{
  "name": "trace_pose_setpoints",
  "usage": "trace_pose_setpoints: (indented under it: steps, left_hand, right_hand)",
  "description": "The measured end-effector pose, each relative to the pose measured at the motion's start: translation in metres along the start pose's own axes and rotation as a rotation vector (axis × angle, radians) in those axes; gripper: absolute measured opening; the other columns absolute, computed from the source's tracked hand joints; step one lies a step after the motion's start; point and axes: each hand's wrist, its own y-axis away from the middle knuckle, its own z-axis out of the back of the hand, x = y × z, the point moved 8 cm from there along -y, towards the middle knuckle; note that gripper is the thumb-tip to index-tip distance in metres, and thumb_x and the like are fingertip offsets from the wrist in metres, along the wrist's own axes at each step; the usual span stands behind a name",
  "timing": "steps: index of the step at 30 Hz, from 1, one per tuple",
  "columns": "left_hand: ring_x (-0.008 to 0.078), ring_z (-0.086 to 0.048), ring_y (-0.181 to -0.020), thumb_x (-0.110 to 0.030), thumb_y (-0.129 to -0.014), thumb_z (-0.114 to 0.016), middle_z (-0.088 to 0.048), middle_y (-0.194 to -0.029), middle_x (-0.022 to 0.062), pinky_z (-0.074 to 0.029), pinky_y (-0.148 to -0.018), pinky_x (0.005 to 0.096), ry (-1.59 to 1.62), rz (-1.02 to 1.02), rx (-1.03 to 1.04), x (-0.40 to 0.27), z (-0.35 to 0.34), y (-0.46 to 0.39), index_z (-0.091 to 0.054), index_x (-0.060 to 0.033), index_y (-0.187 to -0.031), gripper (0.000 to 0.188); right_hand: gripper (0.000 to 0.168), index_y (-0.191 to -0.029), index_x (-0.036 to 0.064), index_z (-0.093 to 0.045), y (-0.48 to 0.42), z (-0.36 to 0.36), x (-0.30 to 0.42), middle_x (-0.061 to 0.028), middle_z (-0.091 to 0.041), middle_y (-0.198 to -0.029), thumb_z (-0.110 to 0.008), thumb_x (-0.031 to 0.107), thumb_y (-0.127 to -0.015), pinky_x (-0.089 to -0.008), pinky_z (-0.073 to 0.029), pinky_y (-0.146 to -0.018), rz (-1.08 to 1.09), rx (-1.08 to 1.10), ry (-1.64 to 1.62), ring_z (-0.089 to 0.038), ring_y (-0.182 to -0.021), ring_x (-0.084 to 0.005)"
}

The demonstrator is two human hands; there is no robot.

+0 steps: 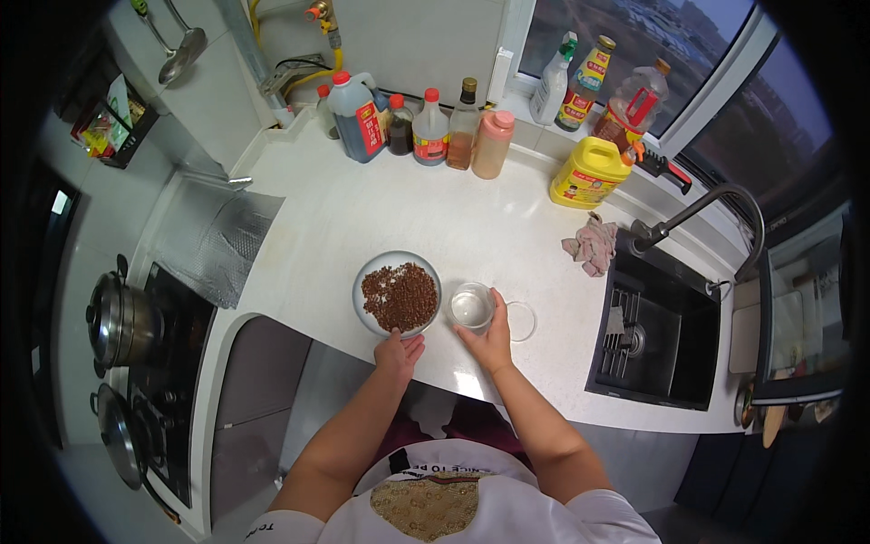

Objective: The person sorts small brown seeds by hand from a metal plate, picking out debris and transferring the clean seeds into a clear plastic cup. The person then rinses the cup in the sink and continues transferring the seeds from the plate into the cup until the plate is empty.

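Observation:
A round plate point(358, 318) with a light blue-grey rim stands near the counter's front edge, bearing a spread of small reddish-brown dried grains or peppercorns point(401, 299). My left hand point(399, 355) is at the plate's near rim, thumb over the edge and the other fingers beneath or beside it. Just right of the plate, my right hand point(491, 336) holds a clear round jar or cup point(472, 306) around its right side; what is in it, if anything, is hard to tell. A clear ring-like lid point(522, 321) lies flat to the right of that hand.
Several sauce bottles point(430, 129) line the back wall. A yellow jug point(590, 173) and a crumpled pink cloth point(591, 246) are near the black sink point(663, 340) and faucet point(680, 217). At left, a lidded pot point(119, 319) and a lidded pan point(119, 435) sit on the cooktop point(177, 381).

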Motion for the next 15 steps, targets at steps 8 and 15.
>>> trace_pose_setpoints:
  steps: [8,15]
  left_hand:
    - [0.0325,-0.067,-0.088,-0.011,-0.096,-0.047,-0.06,-0.103,0.0218,-0.056,-0.082,0.0392,-0.199,-0.228,0.098,-0.056,-0.005,0.016,-0.045,0.0093,-0.115,0.028]
    - [0.022,-0.067,-0.073,-0.017,-0.093,-0.047,-0.064,-0.089,0.0133,-0.056,-0.063,0.0328,-0.416,-0.462,0.283,-0.126,-0.073,0.089,-0.054,0.0038,-0.103,0.024]
  right_hand:
    - [0.059,-0.135,0.004,-0.046,0.016,0.059,0.08,-0.0157,-0.046,-0.135,-0.063,0.007,-0.078,-0.0367,-0.039,-0.1,0.246,-0.347,0.174,-0.048,-0.121,-0.0264]
    - [0.034,-0.121,0.0,-0.057,-0.043,0.037,0.071,-0.01,-0.059,-0.114,-0.046,0.024,-0.101,-0.029,-0.048,-0.088,-0.168,-0.312,-0.596,-0.059,-0.098,-0.0173]
